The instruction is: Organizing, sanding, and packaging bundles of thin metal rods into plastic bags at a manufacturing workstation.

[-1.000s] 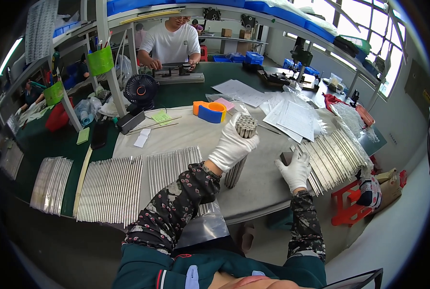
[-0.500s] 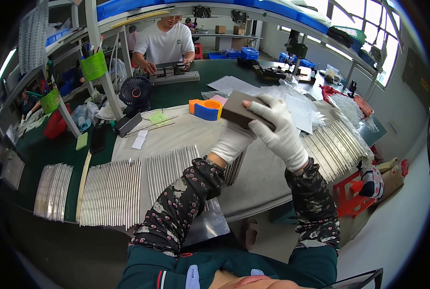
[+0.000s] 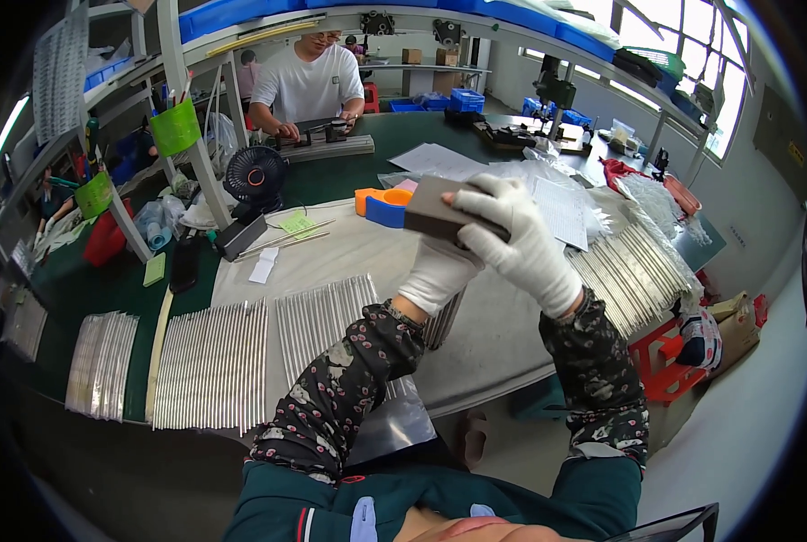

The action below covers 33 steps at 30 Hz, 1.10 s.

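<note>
A brown-grey rectangular block (image 3: 439, 210) is raised over the middle of the table. My right hand (image 3: 521, 239), in a white glove with bare fingertips, wraps over its right end and grips it. Just below and partly behind the block is my left hand (image 3: 441, 273), also gloved. The block hides its fingers, so what it may hold does not show. Under my left wrist, a few metal rods (image 3: 441, 327) lie partly covered. Rows of slim silvery rods (image 3: 212, 366) lie left of my arms, with a further group (image 3: 317, 321) beside my left sleeve.
An orange and blue tape dispenser (image 3: 387, 210) stands behind the block. More rods (image 3: 638, 275) lie at the right edge. A small black fan (image 3: 255, 173) is at the left, near a shelf post. Across the table, a person (image 3: 308, 86) handles a metal fixture (image 3: 331, 144).
The block and my right hand have shifted slightly left. My left hand has moved a little to the right beneath the block.
</note>
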Tool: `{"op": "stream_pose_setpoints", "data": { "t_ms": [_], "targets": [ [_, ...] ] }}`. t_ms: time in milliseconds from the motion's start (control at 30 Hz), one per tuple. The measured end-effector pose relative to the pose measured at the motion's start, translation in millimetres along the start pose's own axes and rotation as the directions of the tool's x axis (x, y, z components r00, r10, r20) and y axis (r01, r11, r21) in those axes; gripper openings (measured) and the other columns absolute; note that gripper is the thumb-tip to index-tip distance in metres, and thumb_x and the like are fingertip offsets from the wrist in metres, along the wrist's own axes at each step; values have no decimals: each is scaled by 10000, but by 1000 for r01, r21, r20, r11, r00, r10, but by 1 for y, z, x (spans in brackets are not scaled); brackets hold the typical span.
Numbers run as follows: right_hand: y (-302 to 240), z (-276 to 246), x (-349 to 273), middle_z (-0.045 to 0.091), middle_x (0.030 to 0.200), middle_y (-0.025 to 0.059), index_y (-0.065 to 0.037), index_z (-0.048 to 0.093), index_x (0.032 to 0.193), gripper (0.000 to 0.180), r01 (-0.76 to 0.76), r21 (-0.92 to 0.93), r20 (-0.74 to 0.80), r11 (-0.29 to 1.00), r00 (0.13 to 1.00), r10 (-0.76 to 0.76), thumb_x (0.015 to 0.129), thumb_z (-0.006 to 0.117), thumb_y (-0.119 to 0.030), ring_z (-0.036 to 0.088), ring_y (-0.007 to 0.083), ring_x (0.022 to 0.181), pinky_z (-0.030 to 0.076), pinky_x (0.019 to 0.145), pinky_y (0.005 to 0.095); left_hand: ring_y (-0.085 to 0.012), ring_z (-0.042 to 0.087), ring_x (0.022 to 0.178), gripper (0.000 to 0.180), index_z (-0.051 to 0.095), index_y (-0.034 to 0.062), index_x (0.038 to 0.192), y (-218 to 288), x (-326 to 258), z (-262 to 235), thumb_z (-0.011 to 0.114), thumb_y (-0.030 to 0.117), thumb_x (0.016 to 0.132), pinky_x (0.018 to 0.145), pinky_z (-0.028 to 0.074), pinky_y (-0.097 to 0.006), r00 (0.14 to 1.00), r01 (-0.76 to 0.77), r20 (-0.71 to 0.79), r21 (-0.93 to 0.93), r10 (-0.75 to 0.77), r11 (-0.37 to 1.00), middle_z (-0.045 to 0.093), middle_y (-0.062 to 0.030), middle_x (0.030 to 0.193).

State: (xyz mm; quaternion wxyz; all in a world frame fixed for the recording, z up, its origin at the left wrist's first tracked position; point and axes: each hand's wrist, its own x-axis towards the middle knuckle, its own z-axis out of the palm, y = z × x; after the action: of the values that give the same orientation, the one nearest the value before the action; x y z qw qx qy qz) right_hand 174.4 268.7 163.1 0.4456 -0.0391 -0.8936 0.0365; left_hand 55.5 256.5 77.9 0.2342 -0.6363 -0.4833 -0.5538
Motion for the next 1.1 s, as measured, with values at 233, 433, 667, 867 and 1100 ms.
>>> {"op": "stream_pose_setpoints", "data": {
  "t_ms": [233, 433, 667, 867, 1100],
  "targets": [
    [-2, -4, -1, 579, 940, 172, -84, 641, 968, 297, 12, 63, -15, 998, 1000, -11, 708, 616, -224, 506, 321, 890, 409, 819, 382, -80, 539, 778, 393, 456, 42, 1048, 14, 5, -11, 622, 4, 693, 683, 456, -220, 999, 35, 7, -94, -34, 995, 555, -3, 876],
    [0, -9, -8, 582, 902, 162, -71, 633, 975, 282, -79, -62, -118, 995, 990, 71, 715, 618, -178, 515, 322, 861, 401, 797, 377, -87, 538, 799, 424, 458, 38, 1071, 15, -1, -16, 640, 29, 688, 712, 452, -224, 929, 352, 150, -641, -339, 682, 549, -8, 892],
    [68, 19, -90, 568, 903, 130, -149, 668, 894, 279, -461, -566, 42, 683, 811, 583, 672, 628, -314, 514, 304, 887, 429, 753, 401, -71, 508, 725, 313, 464, 38, 953, 27, -7, -33, 614, 9, 679, 665, 450, -232, 875, 482, 294, -596, -385, 642, 535, -14, 808],
    [52, 26, -119, 358, 1287, 201, -127, 614, 1042, 519, -508, -670, 179, 541, 597, 782, 640, 669, -452, 317, 325, 1218, 280, 990, 340, -91, 513, 729, 319, 460, 46, 932, 27, -15, -38, 635, 25, 667, 666, 450, -241, 882, 471, 293, -547, -369, 692, 538, -28, 800],
    [-33, 40, -41, 503, 1131, 149, -22, 396, 1216, 730, -365, 782, 141, 506, 894, 426, 611, 766, -198, 483, 189, 1059, 385, 908, 293, -95, 520, 753, 338, 459, 44, 961, 34, -24, -44, 656, 41, 687, 672, 448, -248, 917, 399, 264, -605, -300, 689, 527, -17, 829]
  ]
}}
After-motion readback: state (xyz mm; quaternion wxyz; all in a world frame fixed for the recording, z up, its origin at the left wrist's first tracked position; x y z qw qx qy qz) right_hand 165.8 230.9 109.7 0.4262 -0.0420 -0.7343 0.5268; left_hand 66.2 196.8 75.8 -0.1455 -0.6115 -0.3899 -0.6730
